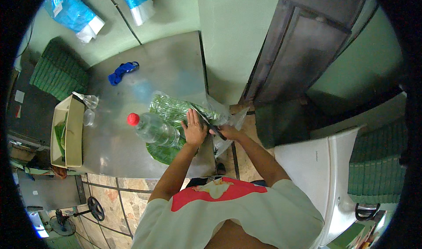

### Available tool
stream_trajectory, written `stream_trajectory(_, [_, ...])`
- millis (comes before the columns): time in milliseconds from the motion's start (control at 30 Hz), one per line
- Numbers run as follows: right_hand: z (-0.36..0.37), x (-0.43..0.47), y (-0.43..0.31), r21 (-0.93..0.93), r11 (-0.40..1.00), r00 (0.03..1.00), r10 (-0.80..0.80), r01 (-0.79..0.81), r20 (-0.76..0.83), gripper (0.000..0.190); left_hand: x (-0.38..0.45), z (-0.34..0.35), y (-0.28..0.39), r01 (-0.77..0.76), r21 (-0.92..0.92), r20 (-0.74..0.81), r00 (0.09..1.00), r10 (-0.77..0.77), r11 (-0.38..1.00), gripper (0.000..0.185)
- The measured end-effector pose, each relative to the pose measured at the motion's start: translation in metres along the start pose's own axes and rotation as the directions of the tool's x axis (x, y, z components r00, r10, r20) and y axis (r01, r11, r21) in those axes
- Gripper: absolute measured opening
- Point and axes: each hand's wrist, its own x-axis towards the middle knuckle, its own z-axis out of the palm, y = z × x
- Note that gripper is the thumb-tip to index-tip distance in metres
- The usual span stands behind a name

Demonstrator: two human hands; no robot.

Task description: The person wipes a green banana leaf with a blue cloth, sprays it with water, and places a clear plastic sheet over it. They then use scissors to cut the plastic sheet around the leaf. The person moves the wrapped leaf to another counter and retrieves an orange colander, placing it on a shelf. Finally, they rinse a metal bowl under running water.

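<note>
My right hand [229, 132] grips the black handle of a knife [218, 132] at the right edge of a metal table. The dark blade slants up and left across a bundle of green leaves [171, 104] wrapped in clear plastic. My left hand [195, 130] is flat with its fingers extended over the leaves, beside the blade; what lies under the palm is hidden. Left of it, a clear plastic bottle [158, 130] with a red cap lies on its side or leans; I cannot tell which. Part of a green leaf piece [161, 153] shows below the bottle.
A cream plastic bin [74, 133] holding green leaves stands at the table's left, near a clear squeeze bottle [90, 101] and a small clear container [89, 117]. A blue cloth item [122, 72] lies farther back. A white freezer [306, 169] stands at right.
</note>
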Motion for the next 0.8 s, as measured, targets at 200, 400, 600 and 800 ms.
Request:
stream_trajectory(200, [-0.018, 0.016, 0.009, -0.114, 0.986, 0.992, 0.125, -0.125, -0.005, 0.061, -0.005, -0.015, 0.001, -0.033, -0.041, 0.1, 0.994, 0.037, 0.999, 0.101])
stream_trajectory(400, [0.066, -0.042, 0.085, 0.385, 0.904, 0.968, 0.234, -0.185, -0.085, 0.047, -0.042, -0.047, -0.026, -0.428, -0.162, 0.293, 0.84, 0.457, 0.889, 0.092])
stream_trajectory(600, [0.129, -0.092, 0.087, 0.641, 0.752, 0.934, 0.101, 0.155, -0.343, 0.046, -0.052, -0.055, -0.042, -0.505, -0.252, 0.311, 0.765, 0.564, 0.825, 0.076])
stream_trajectory(800, [0.105, -0.112, 0.014, 0.157, 0.984, 0.989, 0.104, -0.087, -0.102, 0.05, -0.006, -0.003, -0.013, -0.026, -0.275, -0.007, 1.0, 0.025, 0.961, 0.057])
